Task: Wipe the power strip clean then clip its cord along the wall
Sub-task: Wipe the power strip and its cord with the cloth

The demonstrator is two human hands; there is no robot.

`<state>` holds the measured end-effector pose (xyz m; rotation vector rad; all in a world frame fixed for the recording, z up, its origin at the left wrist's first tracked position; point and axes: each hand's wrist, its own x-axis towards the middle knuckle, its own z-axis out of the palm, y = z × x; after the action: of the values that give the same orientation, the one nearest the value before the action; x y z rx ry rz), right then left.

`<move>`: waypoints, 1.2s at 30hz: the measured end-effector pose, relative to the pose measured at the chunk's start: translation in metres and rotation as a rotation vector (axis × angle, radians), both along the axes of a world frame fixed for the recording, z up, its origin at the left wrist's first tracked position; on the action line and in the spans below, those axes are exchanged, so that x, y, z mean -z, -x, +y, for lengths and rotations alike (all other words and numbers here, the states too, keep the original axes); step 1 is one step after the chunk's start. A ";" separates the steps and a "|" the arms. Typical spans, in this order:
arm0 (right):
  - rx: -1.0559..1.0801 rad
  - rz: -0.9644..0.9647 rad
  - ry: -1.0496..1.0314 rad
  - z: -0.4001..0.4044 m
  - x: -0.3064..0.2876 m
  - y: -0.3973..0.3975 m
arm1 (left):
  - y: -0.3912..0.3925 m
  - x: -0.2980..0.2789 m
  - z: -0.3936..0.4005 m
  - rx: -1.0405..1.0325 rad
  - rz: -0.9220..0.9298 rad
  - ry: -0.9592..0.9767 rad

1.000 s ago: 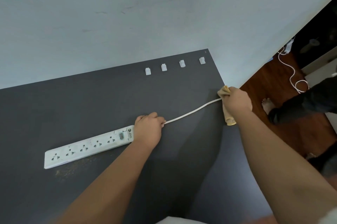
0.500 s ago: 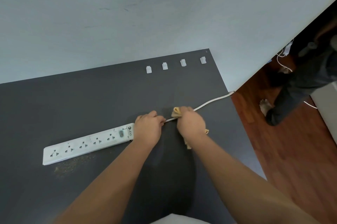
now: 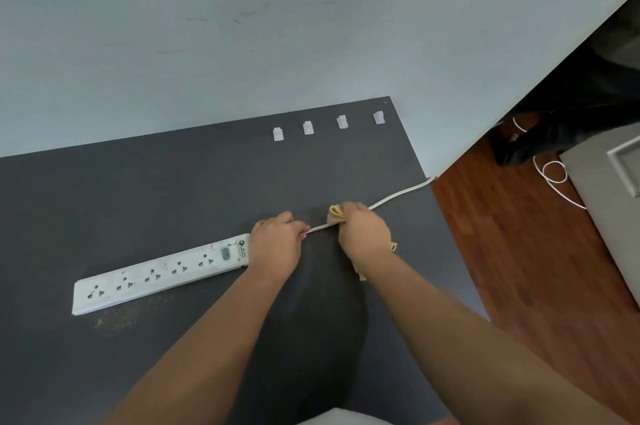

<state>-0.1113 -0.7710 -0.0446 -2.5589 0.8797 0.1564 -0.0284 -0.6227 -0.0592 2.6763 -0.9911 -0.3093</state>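
Cord [image 3: 398, 197] runs right off the dark table [image 3: 138, 199] from the white power strip [image 3: 159, 274], pinned at its near end by left hand [image 3: 277, 248] fingers, while right hand [image 3: 365, 234] grips a yellow cloth [image 3: 336, 214] around it.

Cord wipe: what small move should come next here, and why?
Probably draw the right hand, closed around the yellow cloth on the cord, outward toward the table edge. The left hand pins the cord at the power strip; the four clips sit empty.

A white power strip [image 3: 162, 270] lies flat on the dark tabletop [image 3: 138, 203], its white cord [image 3: 398, 196] running off the tabletop's right edge. Four white clips [image 3: 325, 125] sit in a row near the tabletop's far edge.
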 end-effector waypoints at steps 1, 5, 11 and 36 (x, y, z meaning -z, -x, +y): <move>-0.058 -0.002 0.013 0.009 0.002 0.000 | 0.000 0.000 0.000 0.005 -0.006 -0.003; -0.038 0.018 0.007 -0.016 0.004 0.005 | -0.003 -0.001 0.001 0.014 0.013 -0.013; 0.163 0.025 0.040 -0.076 -0.004 0.022 | -0.002 0.001 0.003 0.013 0.033 -0.012; -0.040 0.002 -0.127 0.075 -0.008 -0.022 | -0.008 -0.030 0.139 -0.204 -0.034 -0.030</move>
<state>-0.0889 -0.6958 -0.0361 -2.4593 0.7932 0.2196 -0.0201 -0.4840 -0.0288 2.7888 -0.7193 -0.2387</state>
